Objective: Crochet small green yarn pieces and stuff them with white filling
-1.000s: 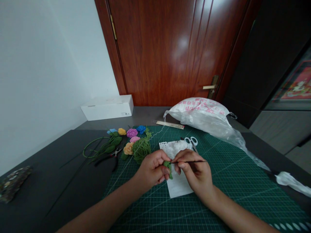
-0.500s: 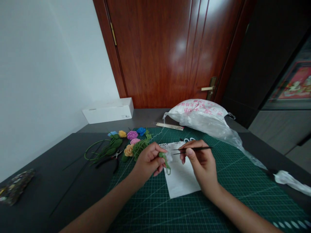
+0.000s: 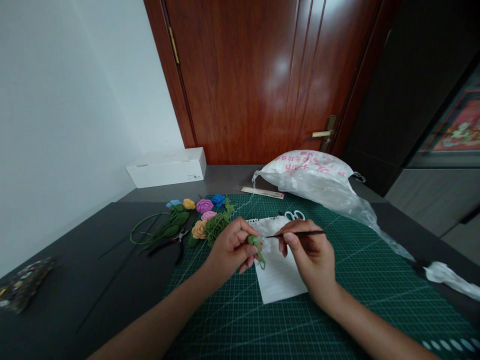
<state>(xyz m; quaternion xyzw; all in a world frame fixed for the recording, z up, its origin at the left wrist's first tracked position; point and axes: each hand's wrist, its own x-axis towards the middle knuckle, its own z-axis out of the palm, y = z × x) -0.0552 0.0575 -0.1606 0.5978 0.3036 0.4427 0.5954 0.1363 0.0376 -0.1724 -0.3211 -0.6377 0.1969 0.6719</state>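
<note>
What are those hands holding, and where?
The left hand pinches a small green crocheted piece at its top; the right hand grips a thin dark tool near its middle.

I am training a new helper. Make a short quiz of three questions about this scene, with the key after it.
1. Which hand holds the thin dark tool, left or right?
2. True or false: the pliers lie on the green cutting mat.
3. Fill in the word: the left hand pinches a small green crocheted piece above a white sheet of ____.

Key: 1. The right hand. 2. False, they lie on the dark table beside the mat. 3. Paper.
</note>
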